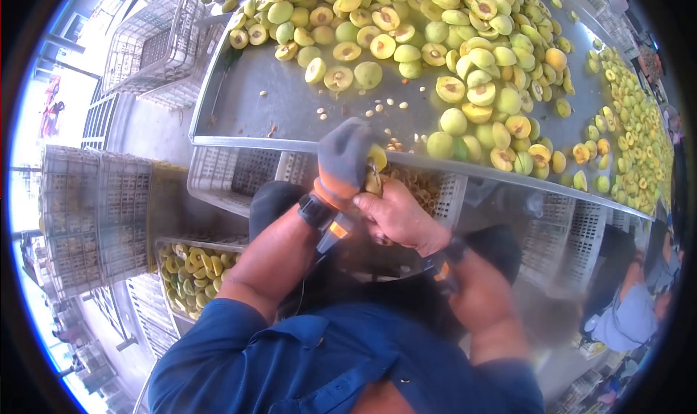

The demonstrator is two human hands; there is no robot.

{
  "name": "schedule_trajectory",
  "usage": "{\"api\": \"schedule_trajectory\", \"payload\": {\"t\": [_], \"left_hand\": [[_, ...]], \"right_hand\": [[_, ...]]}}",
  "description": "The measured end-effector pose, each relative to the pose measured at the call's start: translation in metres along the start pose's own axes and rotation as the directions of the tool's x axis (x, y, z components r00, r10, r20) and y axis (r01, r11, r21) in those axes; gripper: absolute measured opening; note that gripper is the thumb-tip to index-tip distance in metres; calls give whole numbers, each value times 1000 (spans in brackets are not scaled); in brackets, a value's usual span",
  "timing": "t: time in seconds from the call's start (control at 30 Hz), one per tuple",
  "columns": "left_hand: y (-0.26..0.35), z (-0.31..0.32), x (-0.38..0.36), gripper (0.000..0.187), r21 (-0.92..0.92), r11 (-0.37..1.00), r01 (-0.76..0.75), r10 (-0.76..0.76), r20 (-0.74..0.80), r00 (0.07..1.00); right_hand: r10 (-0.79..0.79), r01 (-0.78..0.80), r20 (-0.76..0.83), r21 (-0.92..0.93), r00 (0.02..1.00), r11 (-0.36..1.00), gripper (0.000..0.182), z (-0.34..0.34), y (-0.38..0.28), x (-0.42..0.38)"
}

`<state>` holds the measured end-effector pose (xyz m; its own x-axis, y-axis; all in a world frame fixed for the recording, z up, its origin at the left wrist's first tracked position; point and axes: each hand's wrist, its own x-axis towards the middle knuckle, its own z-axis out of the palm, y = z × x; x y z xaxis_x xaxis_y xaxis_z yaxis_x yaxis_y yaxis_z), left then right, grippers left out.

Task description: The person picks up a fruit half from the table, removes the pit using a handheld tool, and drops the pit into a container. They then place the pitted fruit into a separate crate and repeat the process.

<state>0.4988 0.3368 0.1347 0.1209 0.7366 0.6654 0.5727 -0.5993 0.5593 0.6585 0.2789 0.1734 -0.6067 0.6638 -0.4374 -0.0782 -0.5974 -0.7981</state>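
Note:
My left hand (343, 160), in a grey and orange glove, is closed on a yellow-green fruit half (376, 157) just off the metal table's front edge. Bare and curled, my right hand (403, 214) meets it from the right, with its fingers closed at a small tool (373, 181) that touches the fruit; most of the tool is hidden. On the metal table (290, 109) lie many halved fruits (383, 46), some with brown pits, and several small pale kernels. Under my hands, a crate holds brown scraps (421, 185).
A crate of cut fruit (192, 283) stands at lower left, beside stacked plastic crates (94, 218). More crates (152, 43) are at upper left. Empty-looking crates (566, 232) sit beneath the table. Another person's sleeve (628, 319) shows at far right.

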Motion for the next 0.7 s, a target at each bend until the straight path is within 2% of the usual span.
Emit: {"api": "schedule_trajectory", "payload": {"t": [0.03, 0.1, 0.2, 0.23, 0.3, 0.4, 0.5, 0.53, 0.6, 0.7], "left_hand": [[4, -2, 0, 13, -132, 986, 105, -103, 22, 994], [14, -8, 2, 14, -377, 875, 303, -284, 106, 953], [24, -19, 13, 14, -460, 813, 357, -229, 312, 922], [21, -21, 15, 14, -514, 755, 408, -226, 380, 897], [13, -22, 13, 14, -591, 621, 515, -206, 511, 835], [18, -24, 10, 8, -563, 529, 635, -263, 603, 753], [8, -20, -3, 12, -464, 812, 354, -110, 474, 874], [6, -20, -6, 14, -403, 881, 247, -53, 434, 899], [8, -24, -11, 18, -232, 972, 33, 61, 386, 921], [17, -24, -15, 14, -379, 830, 408, -214, 460, 862]], "right_hand": [[-32, 31, -20, -26, 999, 999, 12, 2, 0, 0], [59, -61, 30, 45, 998, 997, 12, 1, -4, -4], [123, -149, 160, 158, 979, 976, 15, -2, 0, -11], [128, -170, 213, 193, 969, 966, 16, -3, 1, -13], [130, -176, 221, 203, 967, 963, 19, 0, 0, -20], [121, -150, 188, 145, 975, 978, 22, 4, 3, -25], [45, -46, 172, 0, 984, 999, 21, 1, 11, -24], [9, 0, 177, -54, 984, 999, 20, 0, 13, -23], [18, -3, 155, -102, 988, 995, 18, 2, 17, -25], [12, 8, 151, -137, 988, 991, 16, 9, 16, -31]]}}
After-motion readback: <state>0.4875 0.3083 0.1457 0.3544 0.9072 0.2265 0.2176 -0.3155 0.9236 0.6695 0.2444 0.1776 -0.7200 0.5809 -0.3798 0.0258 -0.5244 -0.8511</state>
